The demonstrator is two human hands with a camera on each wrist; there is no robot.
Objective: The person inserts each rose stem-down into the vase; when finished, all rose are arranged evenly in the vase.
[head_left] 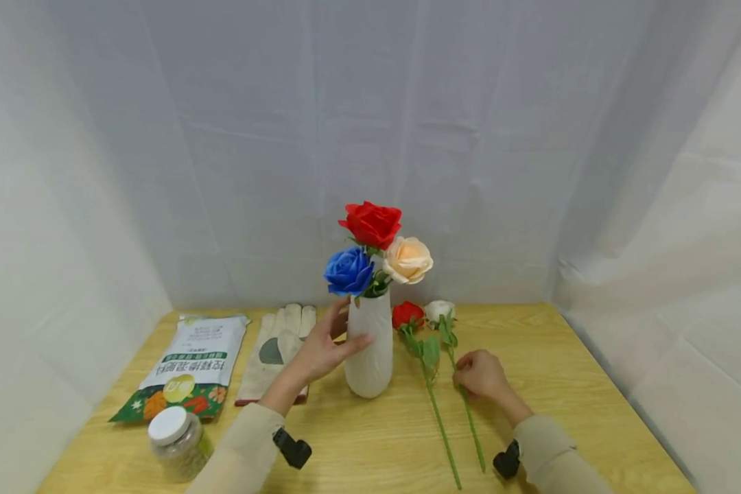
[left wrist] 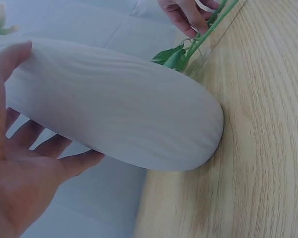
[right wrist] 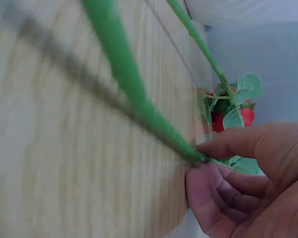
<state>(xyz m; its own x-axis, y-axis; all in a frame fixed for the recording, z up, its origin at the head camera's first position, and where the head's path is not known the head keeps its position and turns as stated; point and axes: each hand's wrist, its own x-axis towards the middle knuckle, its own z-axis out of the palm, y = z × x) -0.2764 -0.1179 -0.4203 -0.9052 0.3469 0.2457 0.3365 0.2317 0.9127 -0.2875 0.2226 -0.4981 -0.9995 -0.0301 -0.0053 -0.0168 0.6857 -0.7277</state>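
A white vase (head_left: 370,350) with a rippled surface stands upright on the table. It holds a red rose (head_left: 373,224), a blue rose (head_left: 348,271) and a cream rose (head_left: 409,260). My left hand (head_left: 324,350) holds the vase from the left, thumb on the near side and fingers behind. To the right, a white rose (head_left: 438,311) lies flat; its green stem (right wrist: 134,94) is pinched between thumb and fingertips of my right hand (head_left: 481,374). Another red rose (head_left: 407,314) lies just left of it, its stem pointing toward me.
At the left lie a white-and-green fertilizer bag (head_left: 191,363) and a pair of pale work gloves (head_left: 274,357). A clear jar (head_left: 182,449) with a white lid stands in front of the bag. White sheeting (head_left: 370,123) hangs behind and beside the wooden table (head_left: 543,384).
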